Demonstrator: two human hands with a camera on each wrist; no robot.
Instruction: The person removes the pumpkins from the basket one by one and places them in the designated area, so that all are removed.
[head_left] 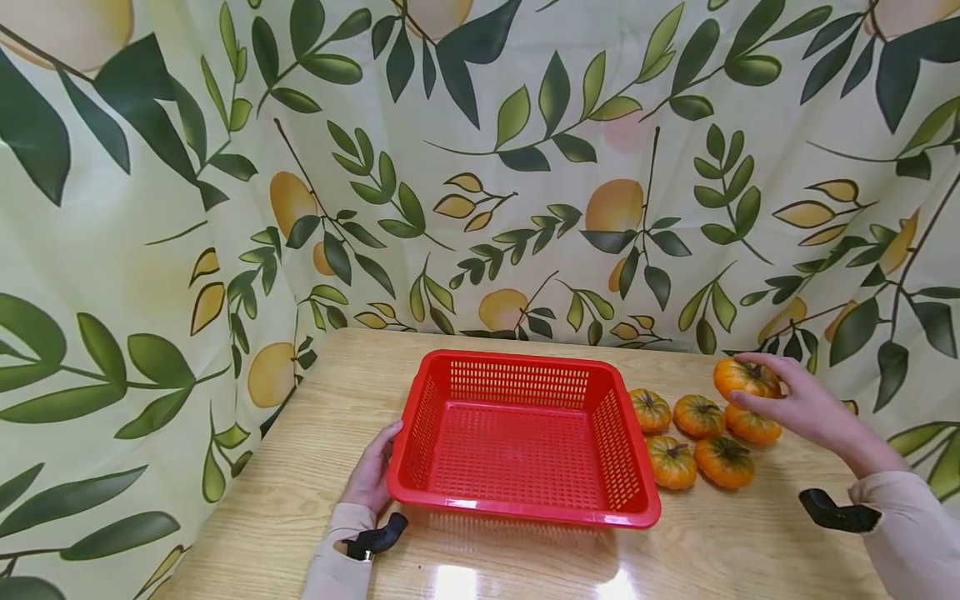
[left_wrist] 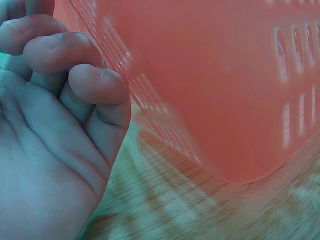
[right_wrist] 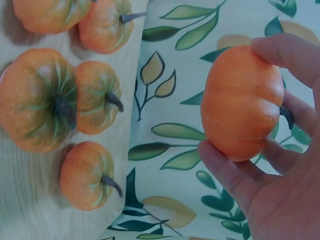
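Observation:
A red plastic basket [head_left: 517, 510] with slotted walls stands on the table, its inside bare. At its left rim is my left hand [head_left: 370, 471], holding the side; the left wrist view shows curled fingers [left_wrist: 97, 85] against the slotted wall. My right hand [head_left: 806, 404] pinches a small orange pumpkin [head_left: 738, 377] between thumb and fingers, raised above the others. In the right wrist view this held pumpkin [right_wrist: 240, 102] has its dark stem toward the palm. Several more pumpkins [head_left: 724, 463] sit close together on the table, right of the basket.
The light wood table [head_left: 300, 483] reaches back to a curtain [head_left: 555, 183] printed with leaves and fruit. That cloth also runs along the left side. Black wrist straps [head_left: 838, 510] sit over the sleeves.

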